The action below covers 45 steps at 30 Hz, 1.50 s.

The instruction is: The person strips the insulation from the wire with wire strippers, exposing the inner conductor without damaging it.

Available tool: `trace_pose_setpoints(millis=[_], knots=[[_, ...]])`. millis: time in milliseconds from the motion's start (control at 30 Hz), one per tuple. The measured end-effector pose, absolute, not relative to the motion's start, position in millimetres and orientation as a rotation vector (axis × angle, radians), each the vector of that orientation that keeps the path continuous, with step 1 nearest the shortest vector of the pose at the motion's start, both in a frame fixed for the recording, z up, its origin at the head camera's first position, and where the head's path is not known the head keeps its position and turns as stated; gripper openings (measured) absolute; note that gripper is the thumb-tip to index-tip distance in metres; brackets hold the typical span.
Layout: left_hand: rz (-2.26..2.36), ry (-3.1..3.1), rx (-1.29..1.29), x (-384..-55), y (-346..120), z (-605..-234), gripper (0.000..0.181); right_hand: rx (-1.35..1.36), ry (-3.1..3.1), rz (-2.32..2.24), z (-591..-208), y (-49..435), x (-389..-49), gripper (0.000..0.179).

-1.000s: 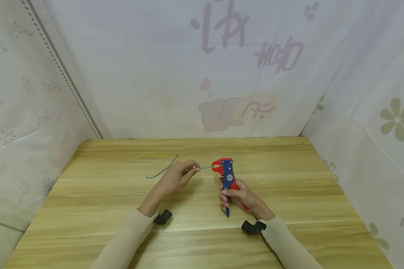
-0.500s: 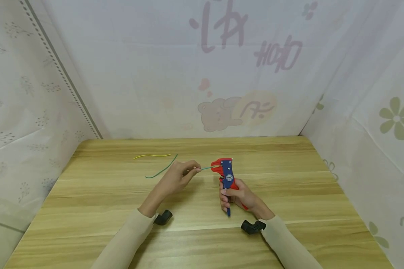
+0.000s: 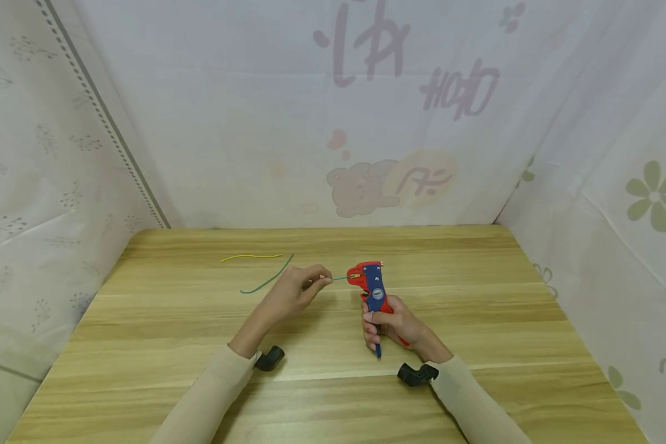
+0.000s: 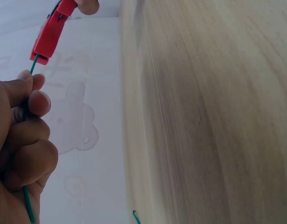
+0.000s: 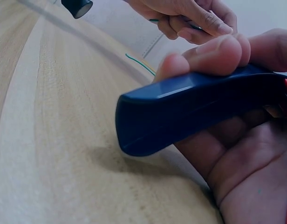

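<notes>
My left hand (image 3: 295,290) pinches a thin green wire (image 3: 341,277) between thumb and fingertips. In the left wrist view, the tail of this green wire (image 4: 28,203) comes out below the curled fingers. The front of the wire runs into the red jaws of a wire stripper (image 3: 375,283), where its tip is hidden. My right hand (image 3: 391,324) grips the stripper by its handles, fingers wrapped around the blue handle (image 5: 162,102) and palm toward the red one. The stripper stands upright in this grip, its head pointing left toward the left hand.
A second green wire (image 3: 267,282) lies curved on the wooden table (image 3: 322,394), just left of my left hand. Behind it lies a yellow wire (image 3: 251,256). Printed cloth walls (image 3: 244,154) border the table at the back and sides. Black wrist cameras (image 3: 270,359) sit at both cuffs.
The stripper's jaws have drawn closer together on the green wire, and the blue handle's lower end has swung slightly right. My left hand has stayed almost still.
</notes>
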State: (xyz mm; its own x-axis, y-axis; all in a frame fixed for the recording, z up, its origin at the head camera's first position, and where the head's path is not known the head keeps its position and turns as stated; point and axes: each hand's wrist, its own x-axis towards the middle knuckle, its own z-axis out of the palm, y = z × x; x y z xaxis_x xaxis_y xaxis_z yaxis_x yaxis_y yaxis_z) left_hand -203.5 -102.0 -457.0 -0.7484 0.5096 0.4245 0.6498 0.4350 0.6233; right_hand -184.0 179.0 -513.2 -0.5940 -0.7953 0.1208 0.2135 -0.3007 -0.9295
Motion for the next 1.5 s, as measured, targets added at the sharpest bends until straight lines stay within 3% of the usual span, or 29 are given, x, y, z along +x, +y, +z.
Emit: trace_pose_setpoints(millis=[167, 367, 1267, 1500], knots=[[-1.195, -2.518, -1.014, -203.5, -101.1, -456.1, 0.009, -0.789, 1.277, -1.952, -513.0, 178.7, -184.4, 0.01], [-1.2, -2.558, -0.971, -201.9, -100.8, -454.9, 0.01, -0.752, 1.387, -1.942, -512.4, 175.5, -184.1, 0.028], [-1.182, -2.625, -0.922, -201.9, -98.1, -459.0, 0.015, -0.517, 1.629, -2.009, -506.6, 168.5, -177.4, 0.026], [-1.181, -2.666, -0.86, -201.4, -101.9, -457.5, 0.016, -0.658, 1.483, -2.029, -512.6, 173.4, -183.5, 0.028]])
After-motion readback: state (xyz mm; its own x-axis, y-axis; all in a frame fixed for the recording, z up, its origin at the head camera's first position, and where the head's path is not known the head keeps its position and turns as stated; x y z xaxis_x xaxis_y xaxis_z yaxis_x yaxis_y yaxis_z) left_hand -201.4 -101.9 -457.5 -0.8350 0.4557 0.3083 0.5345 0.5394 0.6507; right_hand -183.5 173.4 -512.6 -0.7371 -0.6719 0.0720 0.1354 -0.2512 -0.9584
